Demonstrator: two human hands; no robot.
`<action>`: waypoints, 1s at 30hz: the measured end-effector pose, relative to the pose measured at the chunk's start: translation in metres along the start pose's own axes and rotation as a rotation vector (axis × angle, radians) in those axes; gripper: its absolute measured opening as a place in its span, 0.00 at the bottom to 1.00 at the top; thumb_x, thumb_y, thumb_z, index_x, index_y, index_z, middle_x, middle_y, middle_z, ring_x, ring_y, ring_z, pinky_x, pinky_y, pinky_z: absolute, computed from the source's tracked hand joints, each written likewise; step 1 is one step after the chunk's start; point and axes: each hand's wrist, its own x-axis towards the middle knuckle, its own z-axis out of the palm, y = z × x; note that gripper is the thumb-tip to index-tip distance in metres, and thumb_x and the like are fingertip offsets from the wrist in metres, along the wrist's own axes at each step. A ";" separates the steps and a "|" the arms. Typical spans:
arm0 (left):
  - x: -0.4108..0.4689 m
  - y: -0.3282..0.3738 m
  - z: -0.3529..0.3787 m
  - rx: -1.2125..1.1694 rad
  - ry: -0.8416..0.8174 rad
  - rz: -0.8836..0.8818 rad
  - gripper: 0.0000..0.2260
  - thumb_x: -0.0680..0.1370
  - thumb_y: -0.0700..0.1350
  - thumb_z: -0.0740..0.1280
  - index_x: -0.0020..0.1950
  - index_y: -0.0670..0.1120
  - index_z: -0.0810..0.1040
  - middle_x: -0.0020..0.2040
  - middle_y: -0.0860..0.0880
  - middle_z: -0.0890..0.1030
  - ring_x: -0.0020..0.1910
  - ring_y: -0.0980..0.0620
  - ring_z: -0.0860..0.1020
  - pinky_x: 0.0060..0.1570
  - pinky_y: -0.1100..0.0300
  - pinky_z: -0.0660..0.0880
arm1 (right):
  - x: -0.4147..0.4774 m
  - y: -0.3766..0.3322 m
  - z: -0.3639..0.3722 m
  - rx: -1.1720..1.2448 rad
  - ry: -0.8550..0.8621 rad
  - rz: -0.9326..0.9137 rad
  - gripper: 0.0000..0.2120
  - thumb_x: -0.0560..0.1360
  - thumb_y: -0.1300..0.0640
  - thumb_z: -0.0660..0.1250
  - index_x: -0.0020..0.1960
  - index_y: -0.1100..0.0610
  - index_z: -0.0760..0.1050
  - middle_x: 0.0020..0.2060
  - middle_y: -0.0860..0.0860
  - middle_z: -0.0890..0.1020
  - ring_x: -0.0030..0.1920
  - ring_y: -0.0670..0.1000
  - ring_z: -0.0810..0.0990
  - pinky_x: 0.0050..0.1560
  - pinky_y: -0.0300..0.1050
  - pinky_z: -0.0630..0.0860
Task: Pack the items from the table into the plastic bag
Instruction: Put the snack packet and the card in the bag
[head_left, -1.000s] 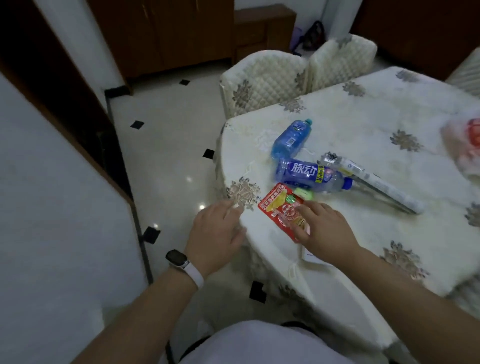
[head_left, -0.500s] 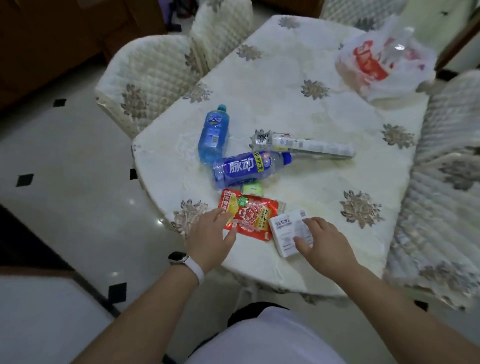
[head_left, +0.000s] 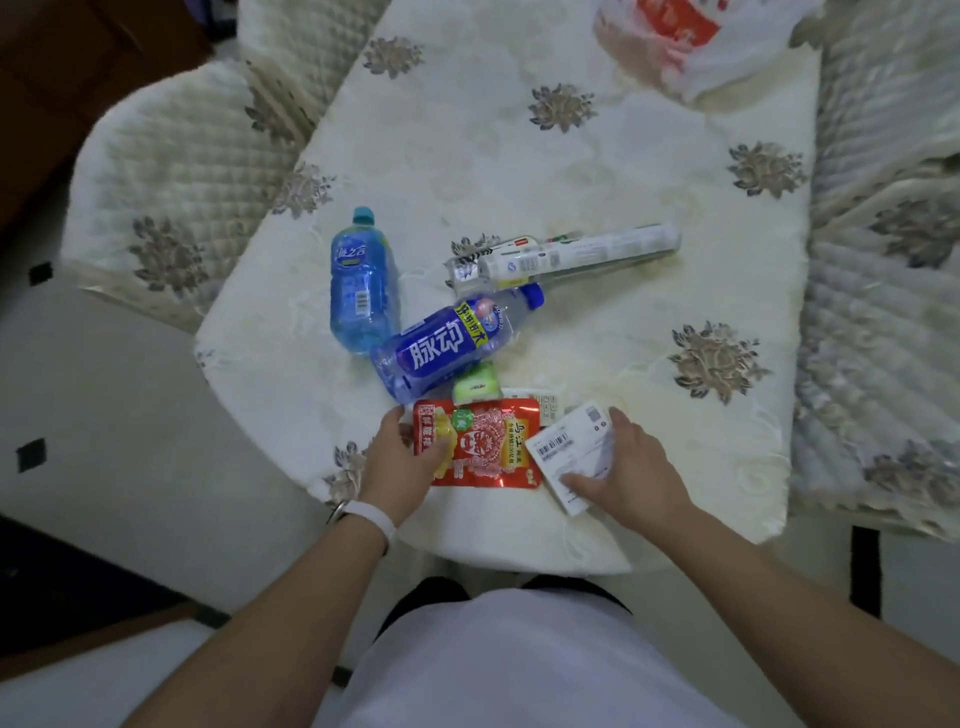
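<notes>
The right hand's fingers (head_left: 617, 417) curl over the far edge of a white box (head_left: 569, 449) with a barcode. The thumb presses its near corner, so the right hand (head_left: 631, 475) pinches the box, which lies tilted at the front of the tabletop (head_left: 519, 171). The left hand's fingers (head_left: 393, 420) curl round the left edge of a red snack packet (head_left: 485, 452), with the thumb laid on top. The left hand (head_left: 400, 465) therefore grips the packet, which lies flat and touches the box.

Just beyond the packet lies a small green pack (head_left: 475, 384). Past it, a dark blue bottle (head_left: 452, 343) and a light blue bottle (head_left: 363, 291) lie on their sides and touch each other. A long wrapped tube (head_left: 566, 254) lies beside the dark bottle's cap. The plastic bag (head_left: 693, 41) sits at the far end of the tabletop, well apart from every item and partly cut off by the frame.

The step in hand appears to be the first pick-up, and nothing visibly lies in the bag yet. The next move calls for lifting box and packet clear and reaching across to the bag. One hand will probably have to free itself to hold the bag's mouth open.
</notes>
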 end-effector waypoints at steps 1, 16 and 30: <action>0.006 -0.002 -0.001 -0.010 -0.014 -0.015 0.20 0.74 0.51 0.74 0.62 0.56 0.69 0.54 0.54 0.80 0.49 0.55 0.81 0.49 0.53 0.80 | 0.000 -0.001 0.002 0.016 0.000 0.017 0.51 0.61 0.35 0.75 0.74 0.53 0.55 0.62 0.53 0.74 0.62 0.57 0.72 0.56 0.54 0.74; 0.053 -0.009 -0.021 -0.147 -0.575 -0.116 0.12 0.74 0.38 0.73 0.56 0.47 0.78 0.51 0.46 0.85 0.47 0.47 0.85 0.50 0.47 0.81 | -0.045 -0.048 0.029 0.291 0.278 0.335 0.21 0.67 0.54 0.77 0.55 0.56 0.71 0.50 0.52 0.75 0.50 0.53 0.76 0.45 0.46 0.70; 0.041 0.010 0.012 0.277 -0.913 0.162 0.07 0.75 0.42 0.73 0.51 0.52 0.81 0.47 0.49 0.86 0.45 0.48 0.85 0.51 0.46 0.81 | -0.101 -0.088 0.054 0.406 0.408 0.418 0.12 0.73 0.57 0.68 0.54 0.56 0.70 0.45 0.49 0.78 0.43 0.51 0.77 0.32 0.39 0.67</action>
